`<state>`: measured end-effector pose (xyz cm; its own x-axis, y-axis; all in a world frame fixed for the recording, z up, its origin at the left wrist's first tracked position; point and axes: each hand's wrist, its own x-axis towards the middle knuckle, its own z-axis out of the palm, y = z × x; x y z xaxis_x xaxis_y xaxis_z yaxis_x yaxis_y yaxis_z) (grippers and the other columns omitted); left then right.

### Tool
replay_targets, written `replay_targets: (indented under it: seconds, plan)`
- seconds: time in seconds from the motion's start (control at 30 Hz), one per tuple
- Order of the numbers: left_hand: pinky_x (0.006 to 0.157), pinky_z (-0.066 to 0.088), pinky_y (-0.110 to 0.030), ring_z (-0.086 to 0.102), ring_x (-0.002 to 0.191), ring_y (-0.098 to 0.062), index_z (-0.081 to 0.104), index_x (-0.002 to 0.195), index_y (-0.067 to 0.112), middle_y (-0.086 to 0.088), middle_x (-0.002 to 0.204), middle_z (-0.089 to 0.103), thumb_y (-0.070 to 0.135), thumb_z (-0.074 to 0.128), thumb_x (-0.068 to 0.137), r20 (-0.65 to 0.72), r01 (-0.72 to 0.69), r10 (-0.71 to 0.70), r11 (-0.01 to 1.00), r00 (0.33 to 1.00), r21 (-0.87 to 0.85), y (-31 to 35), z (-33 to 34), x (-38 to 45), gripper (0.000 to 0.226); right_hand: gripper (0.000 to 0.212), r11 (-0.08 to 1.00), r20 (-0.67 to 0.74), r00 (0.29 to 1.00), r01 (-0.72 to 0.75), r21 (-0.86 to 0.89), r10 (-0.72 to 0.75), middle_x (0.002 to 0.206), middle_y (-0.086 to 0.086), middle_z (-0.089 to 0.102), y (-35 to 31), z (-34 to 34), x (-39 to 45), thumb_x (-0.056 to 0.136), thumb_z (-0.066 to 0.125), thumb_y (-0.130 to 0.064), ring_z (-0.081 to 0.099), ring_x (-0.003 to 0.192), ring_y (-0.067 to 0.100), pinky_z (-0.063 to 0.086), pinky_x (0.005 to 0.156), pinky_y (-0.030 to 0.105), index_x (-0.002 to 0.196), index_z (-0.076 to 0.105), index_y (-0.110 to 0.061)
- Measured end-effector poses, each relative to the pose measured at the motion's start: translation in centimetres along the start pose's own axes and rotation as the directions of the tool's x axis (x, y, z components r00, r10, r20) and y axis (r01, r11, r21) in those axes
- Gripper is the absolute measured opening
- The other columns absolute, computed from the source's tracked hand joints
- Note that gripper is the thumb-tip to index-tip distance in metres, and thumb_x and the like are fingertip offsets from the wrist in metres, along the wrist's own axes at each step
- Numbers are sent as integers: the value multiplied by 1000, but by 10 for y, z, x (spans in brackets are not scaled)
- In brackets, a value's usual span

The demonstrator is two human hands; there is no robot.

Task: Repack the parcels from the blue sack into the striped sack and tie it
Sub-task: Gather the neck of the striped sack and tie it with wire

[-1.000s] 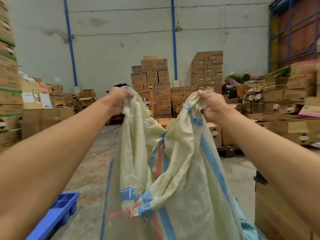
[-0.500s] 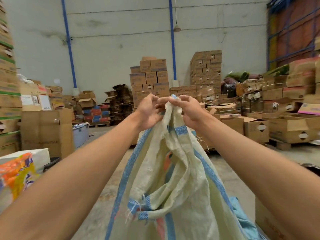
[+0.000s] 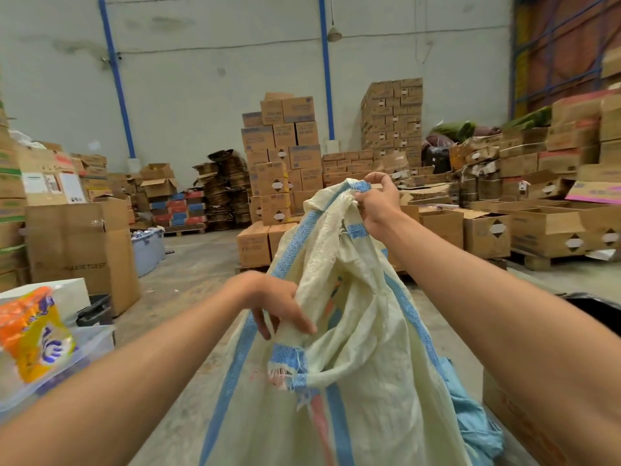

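Nearly There: Sack Mouth Gathered for the Tie

Up at arm's reach, the right hand (image 3: 379,205) clamps the bunched top edge of the striped sack (image 3: 353,381), fingers closed tight around the woven rim and holding it high. The left hand (image 3: 279,304) sits lower and well apart from the right, its fingers curled onto a fold of the same sack just below the neck, where a frayed blue-and-red stripe hangs loose. The cream sack hangs between both arms, its body bulging as though loaded, though no parcels can be seen through the cloth. A crumple of blue sack (image 3: 470,422) lies pressed against its right flank, apparently emptied.

The step in hand looks to be the closing: the mouth is being drawn together ahead of the knot. The next move probably calls for the lower hand to cinch the slack fabric into a narrow neck while the upper one twists or wraps the rim.

Beyond, stacked cardboard boxes (image 3: 282,156) line the warehouse floor, and an orange packet (image 3: 33,334) rests at left.
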<state>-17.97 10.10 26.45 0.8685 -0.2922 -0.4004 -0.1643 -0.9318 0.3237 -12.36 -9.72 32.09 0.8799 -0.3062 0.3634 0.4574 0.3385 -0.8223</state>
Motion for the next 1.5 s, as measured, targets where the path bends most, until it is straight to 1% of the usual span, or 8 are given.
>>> replay_targets:
  seconds: [0.17, 0.43, 0.6, 0.77, 0.93, 1.07, 1.3, 1.5]
  plan:
    - [62, 56, -26, 65, 78, -18, 55, 123, 8, -7, 98, 67, 25, 50, 101, -263, -194, 92, 899, 960, -393, -4, -8, 5, 29, 42, 954, 149, 987, 101, -284, -60, 116, 11, 63, 1, -11, -4, 90, 51, 14, 66, 85, 17, 58, 62, 26, 98, 68, -24]
    - [46, 55, -28, 70, 59, -19, 49, 127, -3, -20, 101, 66, 14, 48, 102, -689, -688, -83, 42, 720, -724, 35, -94, -7, 30, 23, 908, 475, 880, 210, -362, -15, 95, 10, 70, -2, -10, -27, 90, 59, 2, 61, 75, 24, 53, 67, 33, 100, 74, -13]
    - [44, 52, -26, 68, 52, -16, 47, 133, -2, -14, 89, 66, 15, 53, 99, -779, -756, -143, 187, 610, -627, 62, -114, -14, 38, 50, 953, 635, 773, 190, -237, 4, 117, 3, 71, -13, 3, -33, 91, 60, -51, 66, 110, 18, 50, 98, 41, 124, 66, -13]
    - [64, 56, -29, 69, 81, -17, 62, 117, 10, -5, 104, 72, 35, 60, 95, -709, -677, 32, 333, 704, -657, 57, -116, -23, 34, 28, 798, 445, 873, 409, -442, -200, 100, 6, 72, -24, 10, -23, 77, 79, -9, 71, 93, 25, 60, 82, 41, 104, 71, -14]
    - [93, 48, -37, 54, 113, -21, 51, 122, 22, -6, 129, 55, 71, 81, 54, -878, -522, -334, 709, 343, -474, 31, -101, -9, 89, 15, 810, 325, 910, 388, -441, -259, 98, 6, 71, -48, 13, 4, 87, 73, -14, 68, 90, 19, 57, 74, 28, 101, 71, -15]
    - [105, 45, -45, 53, 124, -23, 26, 138, 46, -1, 138, 49, 66, 86, 50, -776, -646, 163, 668, 610, -368, 29, -81, 0, 108, 13, 707, 490, 819, 534, -463, -297, 98, 8, 73, -70, 33, 11, 96, 61, -13, 69, 90, 20, 58, 81, 35, 104, 71, -10]
    - [102, 47, -32, 58, 113, -6, 38, 134, 30, 10, 124, 59, 26, 97, 51, -800, -775, 283, 545, 529, -320, 66, -83, 8, 103, 19, 376, 741, 604, 785, -492, -292, 102, 9, 73, -101, 62, 14, 94, 56, 1, 67, 100, 19, 53, 92, 35, 102, 72, -4]
    - [88, 57, -39, 69, 95, -15, 70, 109, 25, 6, 102, 74, 44, 92, 44, -893, -734, 0, 569, 450, -370, 65, -91, 18, 71, 42, 539, 630, 693, 700, -469, -352, 104, -10, 56, -98, 45, 1, 91, 67, -20, 57, 93, 8, 50, 83, 21, 130, 53, -13]
